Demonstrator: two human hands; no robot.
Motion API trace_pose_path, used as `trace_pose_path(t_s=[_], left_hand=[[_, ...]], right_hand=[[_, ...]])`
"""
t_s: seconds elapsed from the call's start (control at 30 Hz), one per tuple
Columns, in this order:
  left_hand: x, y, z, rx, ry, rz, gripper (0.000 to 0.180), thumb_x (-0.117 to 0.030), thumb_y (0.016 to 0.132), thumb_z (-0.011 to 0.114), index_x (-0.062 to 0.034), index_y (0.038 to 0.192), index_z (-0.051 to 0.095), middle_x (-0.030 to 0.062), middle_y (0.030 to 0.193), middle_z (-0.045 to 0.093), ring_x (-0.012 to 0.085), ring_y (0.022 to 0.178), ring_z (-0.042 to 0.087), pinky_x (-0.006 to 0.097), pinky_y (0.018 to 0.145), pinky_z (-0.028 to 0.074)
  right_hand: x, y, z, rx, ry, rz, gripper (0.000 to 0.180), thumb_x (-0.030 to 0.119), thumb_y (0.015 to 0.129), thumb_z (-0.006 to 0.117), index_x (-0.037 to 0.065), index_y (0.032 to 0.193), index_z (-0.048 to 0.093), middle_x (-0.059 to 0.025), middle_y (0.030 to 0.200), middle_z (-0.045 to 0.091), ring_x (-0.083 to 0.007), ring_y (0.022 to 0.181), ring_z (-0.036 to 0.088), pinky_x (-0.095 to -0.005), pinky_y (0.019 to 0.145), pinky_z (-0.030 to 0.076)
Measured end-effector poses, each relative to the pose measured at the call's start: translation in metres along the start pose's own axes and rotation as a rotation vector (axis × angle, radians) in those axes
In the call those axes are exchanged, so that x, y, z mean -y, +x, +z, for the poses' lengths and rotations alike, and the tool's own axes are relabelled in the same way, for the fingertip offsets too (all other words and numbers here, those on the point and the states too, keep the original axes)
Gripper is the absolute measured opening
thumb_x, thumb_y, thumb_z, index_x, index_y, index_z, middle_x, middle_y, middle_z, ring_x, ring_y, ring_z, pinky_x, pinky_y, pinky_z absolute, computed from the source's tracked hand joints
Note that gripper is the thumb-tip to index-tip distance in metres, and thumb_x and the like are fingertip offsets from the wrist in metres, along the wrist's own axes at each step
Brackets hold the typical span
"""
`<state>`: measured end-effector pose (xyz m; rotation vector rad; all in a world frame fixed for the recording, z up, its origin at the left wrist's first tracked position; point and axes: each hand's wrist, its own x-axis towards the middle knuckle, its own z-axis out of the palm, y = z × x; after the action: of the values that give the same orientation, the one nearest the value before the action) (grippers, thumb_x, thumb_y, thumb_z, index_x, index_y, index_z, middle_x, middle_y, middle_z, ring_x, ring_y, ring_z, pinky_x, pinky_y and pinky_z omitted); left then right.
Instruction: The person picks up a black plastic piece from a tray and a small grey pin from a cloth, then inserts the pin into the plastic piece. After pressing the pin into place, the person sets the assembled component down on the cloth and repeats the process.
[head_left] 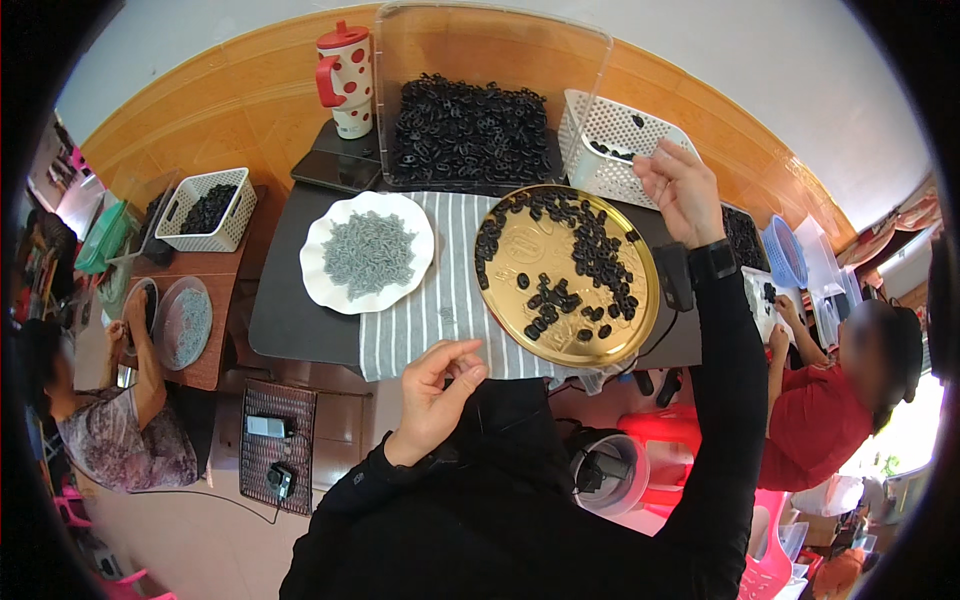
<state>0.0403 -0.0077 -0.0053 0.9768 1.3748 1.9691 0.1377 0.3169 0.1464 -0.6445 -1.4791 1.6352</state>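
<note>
Viewing embossed marks (527,243) on the gold tray (510,303), I can't tell whether the loosely curled right hand (682,190) by the white basket (612,178) or narrowly closed left hand (438,390) grips anything.

The dark tabletop (283,312) carries a striped cloth (400,345). A white plate (314,277) overlaps the cloth's left edge; a gold tray (518,255) extends past its right. Behind stand a clear bin (480,50), white basket (605,182) and tumbler (353,92), near a flat black device (338,171).
</note>
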Motion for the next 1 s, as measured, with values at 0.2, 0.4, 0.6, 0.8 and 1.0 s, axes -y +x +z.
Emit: trace_pose_path(t_s=[0.2, 0.4, 0.6, 0.8, 1.0], left_hand=[[0.004, -0.002, -0.021, -0.049, 0.054, -0.012, 0.023, 0.000, 0.086, 0.065, 0.0010, 0.109, 0.064, 0.0041, 0.084, 0.062, 0.0084, 0.073, 0.054, 0.022, 0.065, 0.042], [-0.001, 0.002, -0.022, -0.009, 0.160, 0.035, 0.020, -0.002, 0.086, 0.065, 0.0014, 0.106, 0.065, 0.0064, 0.082, 0.061, 0.0104, 0.070, 0.056, 0.023, 0.063, 0.042], [-0.013, 0.016, -0.033, -0.072, 0.653, 0.238, 0.017, 0.002, 0.080, 0.064, 0.0031, 0.097, 0.065, 0.0124, 0.083, 0.058, 0.0269, 0.076, 0.056, 0.035, 0.066, 0.045], [-0.008, 0.031, -0.032, -0.126, 1.016, 0.275, 0.017, 0.001, 0.074, 0.067, 0.0024, 0.091, 0.066, 0.0132, 0.085, 0.054, 0.0315, 0.082, 0.052, 0.040, 0.071, 0.043], [0.000, 0.039, -0.028, -0.104, 1.122, 0.302, 0.013, -0.002, 0.073, 0.065, -0.0015, 0.085, 0.068, 0.0122, 0.083, 0.051, 0.0306, 0.082, 0.050, 0.039, 0.071, 0.041]], right_hand=[[-0.072, -0.013, 0.013, 0.512, -0.758, 0.043, 0.018, 0.004, 0.085, 0.062, -0.003, 0.102, 0.065, -0.0072, 0.079, 0.067, -0.0127, 0.069, 0.062, -0.0226, 0.060, 0.048], [-0.122, 0.013, 0.020, 0.515, -1.281, -0.396, 0.028, 0.002, 0.076, 0.059, -0.002, 0.103, 0.065, -0.0233, 0.104, 0.061, -0.0403, 0.095, 0.059, -0.0433, 0.088, 0.047], [-0.129, 0.004, 0.039, 0.736, -1.386, -0.584, 0.014, 0.001, 0.072, 0.062, -0.002, 0.085, 0.063, -0.0200, 0.088, 0.057, -0.0374, 0.088, 0.059, -0.0432, 0.078, 0.048], [-0.103, -0.062, 0.077, 0.908, -1.192, -0.483, 0.008, -0.002, 0.071, 0.059, -0.002, 0.079, 0.060, -0.0188, 0.086, 0.056, -0.0377, 0.083, 0.059, -0.0422, 0.073, 0.049], [-0.085, -0.061, 0.052, 0.751, -1.026, -0.496, 0.010, -0.004, 0.076, 0.059, -0.001, 0.085, 0.061, -0.0162, 0.080, 0.058, -0.0356, 0.075, 0.059, -0.0379, 0.065, 0.047]])
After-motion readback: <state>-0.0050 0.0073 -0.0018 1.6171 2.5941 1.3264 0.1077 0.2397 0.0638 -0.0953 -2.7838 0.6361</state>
